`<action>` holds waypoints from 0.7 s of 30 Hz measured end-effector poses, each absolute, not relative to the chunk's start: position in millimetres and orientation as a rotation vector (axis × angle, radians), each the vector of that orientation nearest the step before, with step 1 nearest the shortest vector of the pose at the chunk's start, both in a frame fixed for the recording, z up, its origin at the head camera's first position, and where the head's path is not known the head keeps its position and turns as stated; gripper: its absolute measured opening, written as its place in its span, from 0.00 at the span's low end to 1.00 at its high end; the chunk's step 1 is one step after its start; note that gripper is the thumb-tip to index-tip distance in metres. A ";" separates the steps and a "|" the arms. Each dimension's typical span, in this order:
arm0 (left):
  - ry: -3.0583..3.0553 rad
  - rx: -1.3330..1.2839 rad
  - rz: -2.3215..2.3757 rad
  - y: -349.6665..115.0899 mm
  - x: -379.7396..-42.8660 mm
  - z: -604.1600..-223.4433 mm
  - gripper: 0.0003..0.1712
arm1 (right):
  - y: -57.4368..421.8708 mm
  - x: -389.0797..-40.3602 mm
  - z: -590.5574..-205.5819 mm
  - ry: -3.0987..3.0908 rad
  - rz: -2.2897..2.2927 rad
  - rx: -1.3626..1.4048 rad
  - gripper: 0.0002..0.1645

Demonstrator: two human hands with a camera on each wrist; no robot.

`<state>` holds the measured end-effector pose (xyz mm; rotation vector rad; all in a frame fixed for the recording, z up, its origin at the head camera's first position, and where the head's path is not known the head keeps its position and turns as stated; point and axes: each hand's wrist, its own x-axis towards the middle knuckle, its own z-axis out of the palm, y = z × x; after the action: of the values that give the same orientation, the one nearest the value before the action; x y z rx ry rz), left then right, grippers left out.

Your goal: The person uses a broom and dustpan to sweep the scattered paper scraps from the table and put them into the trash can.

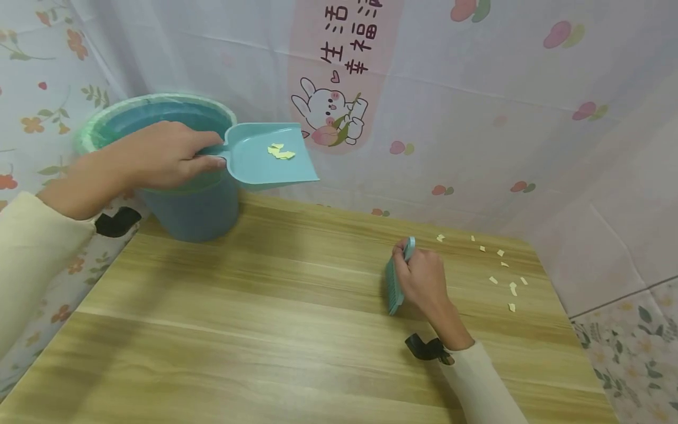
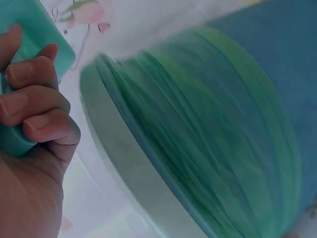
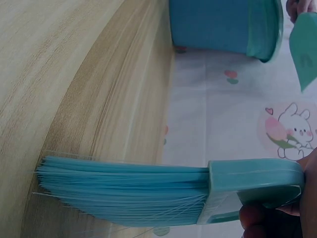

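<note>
My left hand grips the handle of a light teal dustpan, held up beside the rim of a blue bin. A few pale yellow paper scraps lie in the pan. In the left wrist view, curled fingers wrap the dustpan handle. My right hand holds a small teal hand brush low over the wooden table. Its blue bristles point down toward the tabletop in the right wrist view. More paper scraps are scattered to the right of the brush.
The blue bin, lined with a green bag, stands at the table's back left corner. A printed curtain hangs along the back edge of the wooden table.
</note>
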<state>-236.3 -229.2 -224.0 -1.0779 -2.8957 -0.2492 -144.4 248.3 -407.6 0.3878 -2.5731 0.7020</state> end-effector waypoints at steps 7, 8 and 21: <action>-2.910 -0.931 -0.237 -264.3 -235.3 -226.0 0.16 | 250.5 -143.6 -405.5 -2.561 0.708 0.409 0.20; -2.910 -0.909 -0.234 -269.4 -234.7 -226.7 0.15 | 250.7 -143.3 -405.3 -2.561 0.707 0.409 0.20; -3.094 -0.602 -0.149 -320.1 -232.3 -228.2 0.31 | 248.5 -141.0 -402.8 -2.551 0.713 0.420 0.21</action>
<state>-232.3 -320.1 -228.2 -0.6016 -3.0936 -0.1486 -141.0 248.5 -402.8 0.4199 -2.5509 0.7127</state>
